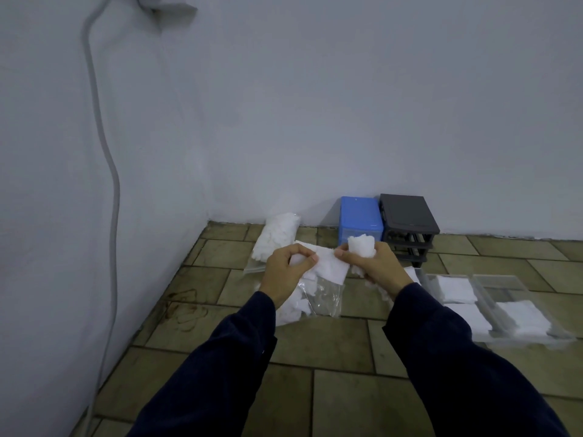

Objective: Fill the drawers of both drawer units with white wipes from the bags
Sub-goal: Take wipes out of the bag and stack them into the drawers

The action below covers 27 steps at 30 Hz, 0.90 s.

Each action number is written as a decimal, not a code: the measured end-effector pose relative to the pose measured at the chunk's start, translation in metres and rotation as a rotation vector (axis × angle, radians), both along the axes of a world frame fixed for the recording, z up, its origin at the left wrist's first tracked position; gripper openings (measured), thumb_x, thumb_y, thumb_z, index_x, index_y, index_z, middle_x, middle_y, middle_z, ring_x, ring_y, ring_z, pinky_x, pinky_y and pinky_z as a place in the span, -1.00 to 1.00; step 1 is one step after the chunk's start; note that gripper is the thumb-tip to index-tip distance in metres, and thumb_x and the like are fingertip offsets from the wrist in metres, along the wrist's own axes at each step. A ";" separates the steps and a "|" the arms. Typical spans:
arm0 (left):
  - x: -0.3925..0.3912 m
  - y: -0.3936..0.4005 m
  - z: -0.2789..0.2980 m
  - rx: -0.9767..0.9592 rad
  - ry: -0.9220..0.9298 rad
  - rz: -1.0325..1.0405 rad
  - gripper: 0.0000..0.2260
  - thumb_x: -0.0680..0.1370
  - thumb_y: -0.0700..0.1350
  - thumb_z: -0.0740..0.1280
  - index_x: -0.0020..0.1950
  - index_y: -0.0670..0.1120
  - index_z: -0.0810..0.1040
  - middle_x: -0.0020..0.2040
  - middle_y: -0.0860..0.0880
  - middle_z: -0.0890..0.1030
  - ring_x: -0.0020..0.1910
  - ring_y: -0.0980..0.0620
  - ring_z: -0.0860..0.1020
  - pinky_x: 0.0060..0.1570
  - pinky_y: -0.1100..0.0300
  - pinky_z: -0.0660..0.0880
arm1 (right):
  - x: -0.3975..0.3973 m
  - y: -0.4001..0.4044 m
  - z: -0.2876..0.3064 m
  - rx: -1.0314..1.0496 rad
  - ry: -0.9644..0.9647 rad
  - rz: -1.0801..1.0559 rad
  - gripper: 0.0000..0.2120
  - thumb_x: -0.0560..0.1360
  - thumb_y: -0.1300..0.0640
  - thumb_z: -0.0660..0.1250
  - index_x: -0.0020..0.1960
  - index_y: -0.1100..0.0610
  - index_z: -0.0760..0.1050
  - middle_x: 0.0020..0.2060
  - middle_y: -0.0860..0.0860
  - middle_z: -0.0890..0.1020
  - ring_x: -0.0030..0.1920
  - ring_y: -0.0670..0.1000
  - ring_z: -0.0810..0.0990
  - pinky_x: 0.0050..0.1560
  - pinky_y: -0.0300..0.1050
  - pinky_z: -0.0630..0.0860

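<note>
Left hand (285, 269) pinches flat wipe (328, 263) edge; right hand (375, 263) pinches other edge, fingers curled round wad of wipes (457, 244). Blue drawer unit (360, 220), black drawer unit (408, 222) far by wall; clear drawers (517, 298) with wipes right.

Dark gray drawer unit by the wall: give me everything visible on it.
The dark gray drawer unit looks like matte plastic, with a flat rectangular top that has a recessed panel. It stands upright on the tiled floor against the wall, beside the blue drawer unit; whether they touch cannot be told. Its front shows open, dark slots with rails and no drawers seated in them. Clear drawers holding white wipes lie on the floor in front, apart from it. The right hand hides its lower left corner without touching it.
</note>
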<state>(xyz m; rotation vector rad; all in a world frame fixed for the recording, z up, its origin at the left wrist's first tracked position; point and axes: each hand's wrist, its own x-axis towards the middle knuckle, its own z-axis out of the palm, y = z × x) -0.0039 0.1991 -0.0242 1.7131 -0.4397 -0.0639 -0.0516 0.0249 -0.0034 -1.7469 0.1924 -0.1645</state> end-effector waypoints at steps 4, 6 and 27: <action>-0.002 0.001 -0.001 0.124 -0.065 -0.040 -0.93 0.49 -0.21 0.39 -0.20 -0.09 0.59 -0.22 0.09 0.60 -0.21 0.29 0.52 -0.12 0.44 0.44 | 0.003 -0.003 0.005 -0.260 0.068 0.079 -0.80 0.35 0.10 0.51 -0.18 0.19 0.55 -0.29 0.02 0.58 -0.32 -0.10 0.52 -0.40 -0.38 0.42; -0.003 0.000 -0.001 0.133 -0.071 -0.051 -0.92 0.49 -0.20 0.39 -0.20 -0.06 0.59 -0.21 0.10 0.60 -0.21 0.30 0.52 -0.12 0.44 0.44 | 0.004 -0.002 0.004 -0.415 0.142 0.093 -0.75 0.35 0.07 0.51 -0.15 0.17 0.50 -0.28 -0.02 0.54 -0.31 -0.11 0.49 -0.44 -0.39 0.36; -0.011 -0.005 0.005 -0.126 0.226 -0.110 -0.76 0.64 -0.28 0.06 0.18 -0.12 0.45 -0.01 0.00 0.56 -0.08 0.14 0.55 -0.19 0.38 0.54 | 0.005 0.025 -0.013 -0.013 -0.053 -0.132 -0.75 0.38 0.19 0.48 0.00 0.17 0.49 -0.20 -0.02 0.57 -0.20 -0.05 0.54 -0.30 -0.33 0.51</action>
